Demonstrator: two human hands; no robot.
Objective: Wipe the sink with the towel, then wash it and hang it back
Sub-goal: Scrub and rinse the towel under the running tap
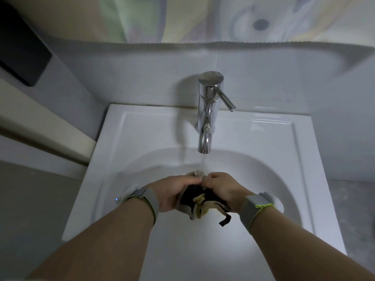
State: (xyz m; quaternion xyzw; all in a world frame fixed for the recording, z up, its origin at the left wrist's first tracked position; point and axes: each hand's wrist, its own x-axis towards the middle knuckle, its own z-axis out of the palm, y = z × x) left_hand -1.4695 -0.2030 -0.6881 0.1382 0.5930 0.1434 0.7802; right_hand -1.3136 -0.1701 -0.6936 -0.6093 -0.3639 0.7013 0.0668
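We see a white sink point(263, 142) with a chrome faucet point(208, 110) running water. Over the basin, our left hand point(174, 194) and right hand point(224, 192) both clutch the bunched black-and-cream towel point(199, 201) between them under the stream.

Dark towel point(199, 201) (pale lining, seemingly soaked) bunched under running water above the white sink point(129, 163).
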